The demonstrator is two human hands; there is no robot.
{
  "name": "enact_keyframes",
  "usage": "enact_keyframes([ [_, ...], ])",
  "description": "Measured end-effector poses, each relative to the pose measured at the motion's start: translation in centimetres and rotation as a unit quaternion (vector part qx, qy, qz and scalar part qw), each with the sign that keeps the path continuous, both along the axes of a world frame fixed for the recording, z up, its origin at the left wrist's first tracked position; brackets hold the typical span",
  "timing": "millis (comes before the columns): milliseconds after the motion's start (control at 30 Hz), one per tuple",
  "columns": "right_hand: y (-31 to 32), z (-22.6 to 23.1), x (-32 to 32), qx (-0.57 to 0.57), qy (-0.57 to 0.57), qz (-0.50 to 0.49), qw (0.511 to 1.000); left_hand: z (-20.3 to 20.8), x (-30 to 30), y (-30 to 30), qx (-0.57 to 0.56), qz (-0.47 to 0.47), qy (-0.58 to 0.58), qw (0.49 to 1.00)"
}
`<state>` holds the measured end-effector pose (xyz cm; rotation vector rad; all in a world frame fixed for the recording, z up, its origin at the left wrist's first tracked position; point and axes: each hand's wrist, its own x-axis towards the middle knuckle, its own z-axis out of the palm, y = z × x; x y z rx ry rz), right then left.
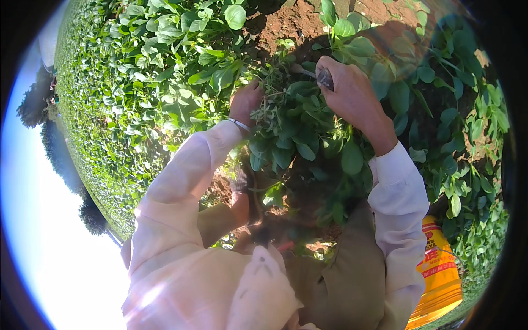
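An open-air crop field (91, 104) in bright sunlight: low, leafy green plants (165, 33) grow densely from bare reddish-brown soil (289, 25), with dark trees (58, 151) and open sky (19, 148) far off to the left.

A dark-handled tool (325, 80) (thin-shanked) points leftward beside leafy green sprigs (268, 104).

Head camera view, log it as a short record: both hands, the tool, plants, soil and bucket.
Left hand: at thin-stemmed greens; grip unclear
Right hand: closed around the tool
Tool: small, dark handle
Plants: broad-leaved, green
Soil: reddish-brown
Bucket: yellow with red markings, lower right
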<state>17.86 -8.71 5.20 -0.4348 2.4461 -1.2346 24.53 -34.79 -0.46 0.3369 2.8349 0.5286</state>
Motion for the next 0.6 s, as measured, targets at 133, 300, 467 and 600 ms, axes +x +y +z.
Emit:
enact_keyframes([
  [133, -0.3, 0.0, 1.0, 0.022, 0.008, -0.001, 1.000, -1.7, 1.2, 0.3, -0.099, -0.029, 0.053, 0.993],
  [300, -0.2, -1.2, 1.2, 0.008, 0.012, -0.012, 1.000, -2.5, 1.8, -0.5, -0.094, 0.033, 0.035, 0.994],
  [467, 0.0, -0.2, 1.8, 0.012, -0.030, -0.010, 0.999, -4.1, 0.3, -3.2, 0.403, 0.250, -0.061, 0.878],
  [600, -0.5, -1.0, 2.3, -0.020, -0.026, -0.035, 0.999, 0.4, -3.9, -2.5, -0.215, 0.011, -0.057, 0.975],
])
